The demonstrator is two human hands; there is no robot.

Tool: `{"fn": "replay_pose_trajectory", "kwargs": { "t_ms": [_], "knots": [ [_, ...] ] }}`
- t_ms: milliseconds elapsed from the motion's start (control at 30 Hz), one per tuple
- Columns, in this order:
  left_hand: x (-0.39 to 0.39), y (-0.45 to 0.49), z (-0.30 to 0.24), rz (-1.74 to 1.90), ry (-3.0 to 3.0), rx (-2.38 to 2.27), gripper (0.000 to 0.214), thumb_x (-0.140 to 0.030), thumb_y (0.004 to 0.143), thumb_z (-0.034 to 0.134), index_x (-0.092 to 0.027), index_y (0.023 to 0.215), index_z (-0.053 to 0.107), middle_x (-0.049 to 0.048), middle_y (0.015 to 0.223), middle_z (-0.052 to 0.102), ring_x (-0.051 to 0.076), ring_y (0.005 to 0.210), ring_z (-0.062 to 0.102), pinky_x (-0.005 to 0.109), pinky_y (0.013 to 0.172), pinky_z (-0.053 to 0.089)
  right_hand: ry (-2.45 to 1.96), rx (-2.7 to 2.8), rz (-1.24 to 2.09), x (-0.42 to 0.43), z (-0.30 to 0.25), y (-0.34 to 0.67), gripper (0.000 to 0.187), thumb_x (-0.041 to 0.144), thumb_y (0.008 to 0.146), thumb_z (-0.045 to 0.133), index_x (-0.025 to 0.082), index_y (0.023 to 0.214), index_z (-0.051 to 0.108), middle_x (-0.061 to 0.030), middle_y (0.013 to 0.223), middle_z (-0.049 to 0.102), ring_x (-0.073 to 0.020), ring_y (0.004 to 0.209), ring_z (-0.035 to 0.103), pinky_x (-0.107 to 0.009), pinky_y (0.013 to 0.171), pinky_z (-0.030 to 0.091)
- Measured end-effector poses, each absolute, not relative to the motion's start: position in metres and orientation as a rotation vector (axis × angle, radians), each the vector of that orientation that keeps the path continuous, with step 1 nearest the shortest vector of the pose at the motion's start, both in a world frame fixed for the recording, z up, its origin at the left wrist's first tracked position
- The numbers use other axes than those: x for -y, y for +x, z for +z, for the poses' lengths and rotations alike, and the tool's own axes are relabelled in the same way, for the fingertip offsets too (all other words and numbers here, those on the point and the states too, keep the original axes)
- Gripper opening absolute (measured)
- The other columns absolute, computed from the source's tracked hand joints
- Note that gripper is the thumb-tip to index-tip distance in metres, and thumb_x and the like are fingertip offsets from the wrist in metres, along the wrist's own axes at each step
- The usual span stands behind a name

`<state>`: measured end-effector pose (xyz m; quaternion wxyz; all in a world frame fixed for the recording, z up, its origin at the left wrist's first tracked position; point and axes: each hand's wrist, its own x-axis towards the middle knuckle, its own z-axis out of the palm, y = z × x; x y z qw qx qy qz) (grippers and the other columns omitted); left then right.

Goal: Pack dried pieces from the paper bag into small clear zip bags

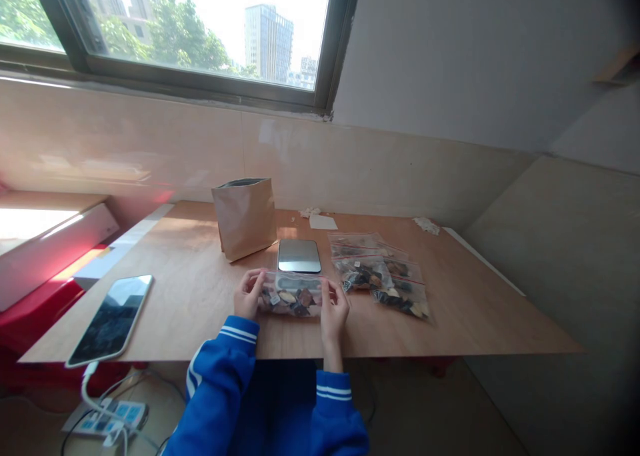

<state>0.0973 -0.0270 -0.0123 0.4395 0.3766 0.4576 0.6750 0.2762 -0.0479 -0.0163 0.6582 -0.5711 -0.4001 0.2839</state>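
Observation:
Both my hands hold a small clear zip bag (293,296) of mixed dark and tan pieces just above the wooden table (200,289). My left hand (249,295) pinches its left end and my right hand (333,311) pinches its right end, fingers closed on the bag. Right behind the bag lies a small scale (299,255) with a shiny steel top. An open brown paper pouch (245,217) stands upright behind and left of the scale. Several filled zip bags (383,276) lie in a pile to my right.
A smartphone (111,317) lies at the table's front left, its white cable running down to a power strip (107,417) on the floor. Paper scraps (323,221) sit near the back wall. A window is above, and a red-covered surface (30,316) at left.

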Motion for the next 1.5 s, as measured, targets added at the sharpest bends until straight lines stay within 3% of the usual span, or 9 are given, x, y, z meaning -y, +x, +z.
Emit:
{"fn": "replay_pose_trajectory", "kwargs": {
  "t_ms": [233,533,700,933,1500],
  "knots": [
    [0.028,0.095,-0.011,1.688,0.961,-1.191,0.041,-0.05,0.062,0.076,-0.015,0.082,0.067,0.0051,0.073,0.07,0.016,0.062,0.066,0.024,0.053,0.05,-1.223,0.953,0.594,0.046,-0.02,0.283,0.04,0.05,0.083,0.058,0.013,0.093,0.068,-0.0112,0.092,0.07,-0.0201,0.081,0.064,-0.031,0.075,0.05],
    [0.027,0.092,-0.021,1.715,1.097,-1.218,0.035,-0.047,0.068,0.073,-0.014,0.081,0.069,0.0054,0.079,0.069,0.018,0.076,0.064,0.028,0.065,0.055,-1.209,0.871,0.572,0.045,-0.024,0.282,0.039,0.05,0.08,0.061,0.013,0.09,0.069,-0.0087,0.086,0.07,-0.0184,0.078,0.063,-0.03,0.073,0.049],
    [0.027,0.094,-0.021,1.671,1.125,-1.216,0.036,-0.048,0.069,0.072,-0.015,0.081,0.067,0.0039,0.075,0.068,0.015,0.071,0.063,0.023,0.06,0.051,-1.139,0.801,0.719,0.04,-0.029,0.278,0.04,0.052,0.078,0.062,0.014,0.089,0.067,-0.0069,0.083,0.069,-0.0167,0.071,0.064,-0.03,0.069,0.052],
    [0.03,0.097,-0.016,1.593,1.199,-1.18,0.034,-0.046,0.07,0.073,-0.015,0.085,0.068,0.0045,0.08,0.07,0.015,0.073,0.064,0.022,0.061,0.049,-1.074,0.9,0.793,0.042,-0.025,0.272,0.033,0.047,0.078,0.065,0.016,0.09,0.067,-0.0046,0.084,0.068,-0.0161,0.077,0.063,-0.029,0.075,0.051],
    [0.027,0.095,-0.023,1.618,1.148,-1.163,0.029,-0.042,0.067,0.075,-0.014,0.077,0.069,0.0039,0.078,0.068,0.015,0.074,0.06,0.023,0.061,0.05,-1.059,0.815,0.734,0.042,-0.023,0.267,0.032,0.046,0.076,0.067,0.016,0.086,0.065,-0.002,0.073,0.065,-0.0151,0.071,0.06,-0.028,0.072,0.049]
  ]
}}
